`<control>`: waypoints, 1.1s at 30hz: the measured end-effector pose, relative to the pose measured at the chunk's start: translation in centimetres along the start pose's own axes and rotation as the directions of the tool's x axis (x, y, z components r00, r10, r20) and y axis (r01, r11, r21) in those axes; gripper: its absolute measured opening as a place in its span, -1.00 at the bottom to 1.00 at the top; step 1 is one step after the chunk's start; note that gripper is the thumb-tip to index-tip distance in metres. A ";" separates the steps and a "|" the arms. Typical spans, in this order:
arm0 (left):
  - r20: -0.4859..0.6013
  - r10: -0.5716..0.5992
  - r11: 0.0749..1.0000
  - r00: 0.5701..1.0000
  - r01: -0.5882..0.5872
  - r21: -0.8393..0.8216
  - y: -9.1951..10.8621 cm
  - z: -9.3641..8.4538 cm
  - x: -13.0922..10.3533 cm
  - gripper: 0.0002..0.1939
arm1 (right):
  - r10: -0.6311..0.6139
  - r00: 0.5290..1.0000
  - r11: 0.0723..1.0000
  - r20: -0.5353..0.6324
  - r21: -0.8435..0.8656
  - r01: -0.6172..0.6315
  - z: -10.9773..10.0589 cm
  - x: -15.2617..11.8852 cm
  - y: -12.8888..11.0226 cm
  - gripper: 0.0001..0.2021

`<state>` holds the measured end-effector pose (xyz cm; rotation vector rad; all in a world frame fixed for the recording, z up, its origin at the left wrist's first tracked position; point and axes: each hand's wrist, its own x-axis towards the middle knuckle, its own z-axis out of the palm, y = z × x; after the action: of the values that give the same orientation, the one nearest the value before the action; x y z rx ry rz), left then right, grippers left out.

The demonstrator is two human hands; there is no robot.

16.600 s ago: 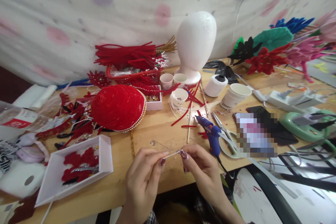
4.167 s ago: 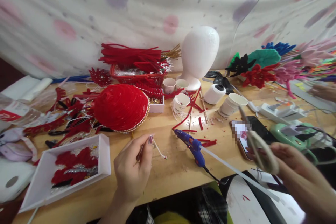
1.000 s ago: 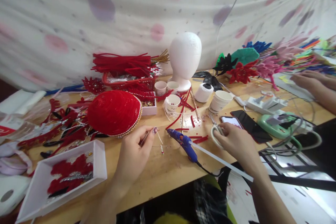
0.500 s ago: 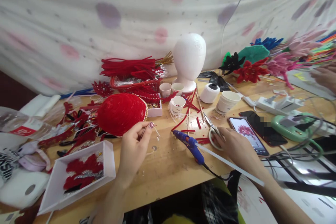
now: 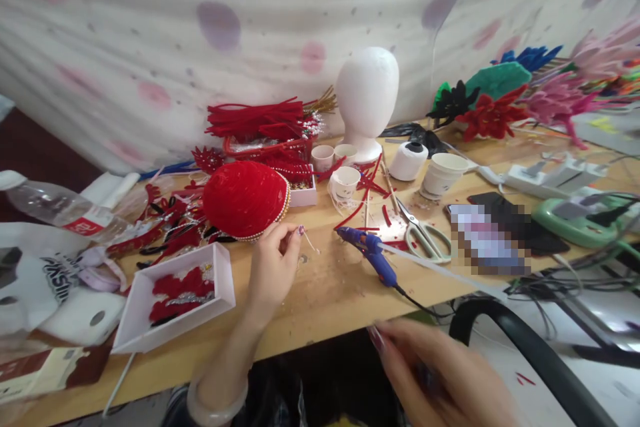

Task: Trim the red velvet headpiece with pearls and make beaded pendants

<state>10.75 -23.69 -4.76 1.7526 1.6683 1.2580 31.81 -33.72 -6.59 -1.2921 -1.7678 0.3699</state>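
Note:
My left hand pinches a small beaded piece with a thin white strand hanging from it, just in front of a red dome edged with gold beads. My right hand is low at the right, past the table's front edge, fingers loosely curved; whether it holds anything is hidden. A blue glue gun with a long clear stick lies on the table between my hands. Scissors lie to its right, with no hand on them.
White foam head at the back, with paper cups and a thread cone before it. White box of red pieces at left. Phones, a power strip and cables lie right. A black curved bar is beside my right hand.
My right hand has left the scissors and moved down toward me, off the table. My left hand still pinches the beaded piece. The whole view has shifted a little.

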 end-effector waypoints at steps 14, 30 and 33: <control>0.123 -0.042 0.993 0.992 0.028 0.114 -3.0 3.4 -0.8 -0.87 | -0.085 0.994 0.996 0.065 -0.021 0.086 4.6 -0.6 1.8 -0.63; -0.017 -0.028 0.996 0.999 0.029 0.089 4.7 -10.6 3.9 -0.82 | -0.139 0.987 0.990 0.084 0.029 0.137 6.1 0.4 2.5 -0.55; 0.044 0.014 0.986 0.999 -0.021 0.166 4.7 -10.9 4.6 -0.79 | -0.141 0.984 0.989 0.111 0.060 0.135 6.4 0.9 2.8 -0.58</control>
<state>3.94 -23.42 5.99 1.8797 1.7824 1.1083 28.46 -30.20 -11.64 -1.1238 -1.9193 0.4160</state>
